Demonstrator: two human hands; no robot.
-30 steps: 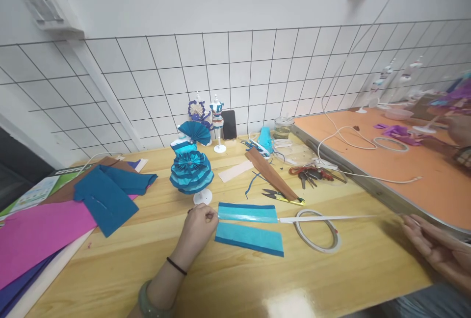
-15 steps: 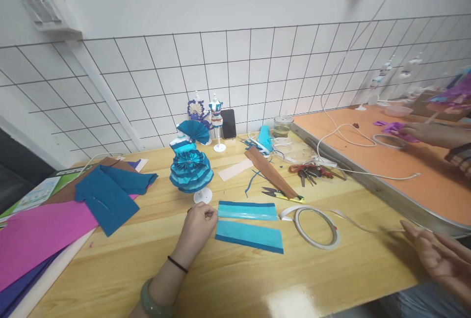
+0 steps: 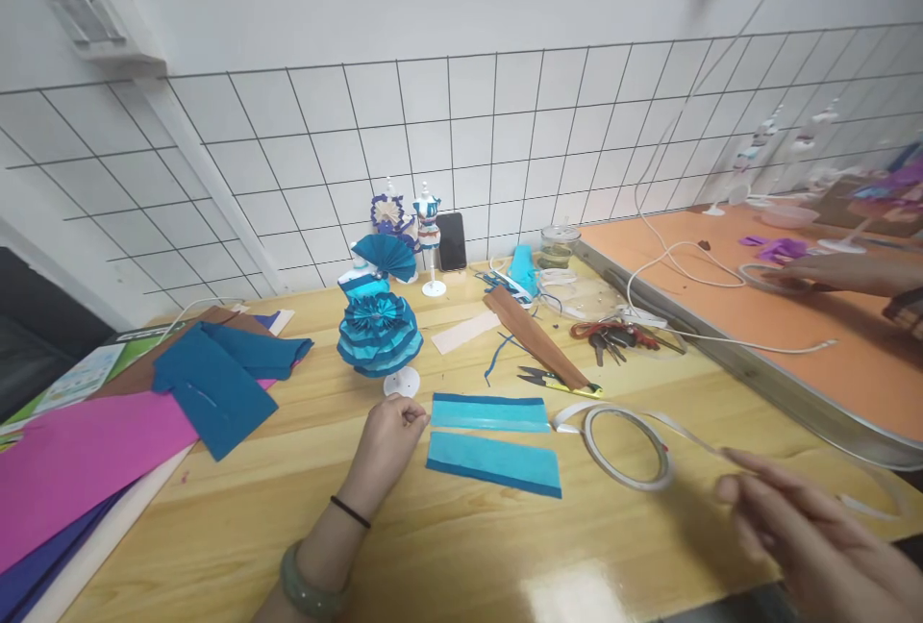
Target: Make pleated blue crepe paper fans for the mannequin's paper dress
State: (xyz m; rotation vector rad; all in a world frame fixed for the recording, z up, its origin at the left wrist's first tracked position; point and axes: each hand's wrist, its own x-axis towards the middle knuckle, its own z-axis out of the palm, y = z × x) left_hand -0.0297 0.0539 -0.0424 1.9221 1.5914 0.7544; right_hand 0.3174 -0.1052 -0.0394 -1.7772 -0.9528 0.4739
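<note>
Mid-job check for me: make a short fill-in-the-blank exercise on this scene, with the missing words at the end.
1. In the picture, the tape roll lies to the ____ of the two turquoise strips.
2. Between the left hand and the green bracelet sits a ____ wristband.
3. The snips have a ____ handle.
4. The neighbouring table has an ____ top.

Missing words: right; black; yellow; orange.

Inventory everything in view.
strips: 2, turquoise, centre
tape roll: 1, white, beside strips
dressed stand: 1, blue, centre
smaller stands: 2, multicoloured, behind
far stands: several, whitish, right
phone: 1, black, back
snips: 1, partly yellow, centre
long piece: 1, brown, beside snips
keys: several, dark, right
sheets: several, mixed, left
cable: 1, white, right
wooden table: 1, yellowish, foreground
second table: 1, orange, right
other person's hand: 1, right
left hand: 1, beside strips
right hand: 1, right
</note>
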